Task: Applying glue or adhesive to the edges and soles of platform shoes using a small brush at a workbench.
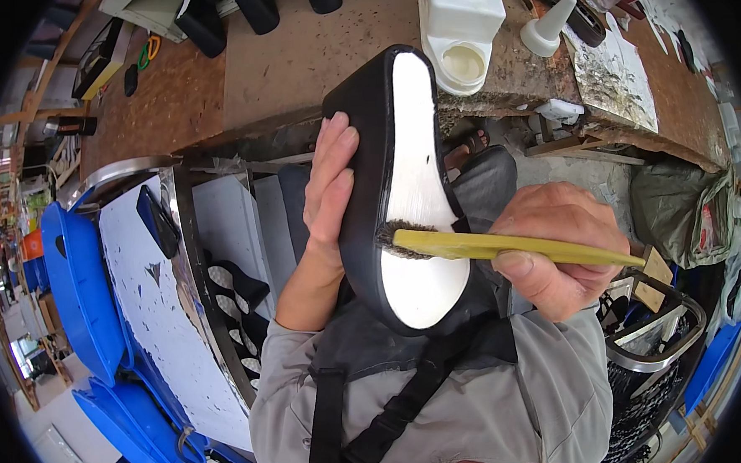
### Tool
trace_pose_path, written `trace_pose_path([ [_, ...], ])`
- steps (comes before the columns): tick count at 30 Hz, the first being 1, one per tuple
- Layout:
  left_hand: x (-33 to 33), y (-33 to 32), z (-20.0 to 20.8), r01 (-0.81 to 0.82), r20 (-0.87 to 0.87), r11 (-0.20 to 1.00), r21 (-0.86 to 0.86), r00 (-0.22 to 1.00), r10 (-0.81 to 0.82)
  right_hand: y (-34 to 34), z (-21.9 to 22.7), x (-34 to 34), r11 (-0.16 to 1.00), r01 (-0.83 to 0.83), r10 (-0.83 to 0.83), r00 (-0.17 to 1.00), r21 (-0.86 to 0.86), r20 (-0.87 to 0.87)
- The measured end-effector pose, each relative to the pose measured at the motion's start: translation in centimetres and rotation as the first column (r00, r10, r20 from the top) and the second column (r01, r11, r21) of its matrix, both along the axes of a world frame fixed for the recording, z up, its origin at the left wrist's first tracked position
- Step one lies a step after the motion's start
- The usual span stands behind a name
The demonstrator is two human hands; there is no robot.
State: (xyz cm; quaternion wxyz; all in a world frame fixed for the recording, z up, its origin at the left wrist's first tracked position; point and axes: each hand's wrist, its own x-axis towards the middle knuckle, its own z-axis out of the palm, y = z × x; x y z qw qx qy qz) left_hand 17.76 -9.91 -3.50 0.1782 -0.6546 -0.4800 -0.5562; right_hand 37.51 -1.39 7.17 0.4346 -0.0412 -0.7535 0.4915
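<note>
A black wedge shoe sole (362, 223) with a shiny white underside stands tilted in front of me, its narrow end toward the bench. Along its left side lies my left hand (327, 179), fingers stretched over the black wall and holding it; the thumb is hidden. My right hand (560, 242) grips a brush (455, 244) by its yellow handle, thumb in front. The brush's dark bristles touch the white underside in its lower half, near the left edge. A small dark mark shows higher up on the white face.
On the brown workbench (271, 86) are a white plastic glue container (468, 12), a white nozzle cap (548, 28) and several black wedges (254, 7). Blue plastic chairs (80, 289) and a white board (152, 302) stand left. A metal-rimmed black basket (658, 359) is right.
</note>
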Motion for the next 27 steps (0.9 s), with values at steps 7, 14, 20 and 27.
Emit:
trace_pose_path([
  [7, 0.0, 0.4, -1.1, 0.194, 0.139, 0.98, 0.034, 0.97, -0.197, -0.4, -0.2, -0.1, 0.995, -0.046, 0.053, 0.995, 0.088, -0.08],
  [14, 0.6, 0.1, -0.3, 0.258, 0.217, 0.965, -0.045, 0.945, -0.243, -1.3, -0.1, 0.4, 0.991, -0.059, 0.074, 0.99, 0.121, -0.124],
  [20, 0.7, -0.5, -0.8, 0.397, 0.332, 0.907, -0.142, 0.882, -0.334, -1.7, -0.1, 1.0, 0.98, -0.109, 0.131, 0.983, 0.168, -0.127],
  [27, 1.4, -0.4, -0.6, 0.547, 0.484, 0.801, -0.243, 0.784, -0.388, -1.6, 0.4, 1.5, 0.964, -0.175, 0.199, 0.974, 0.2, -0.108],
])
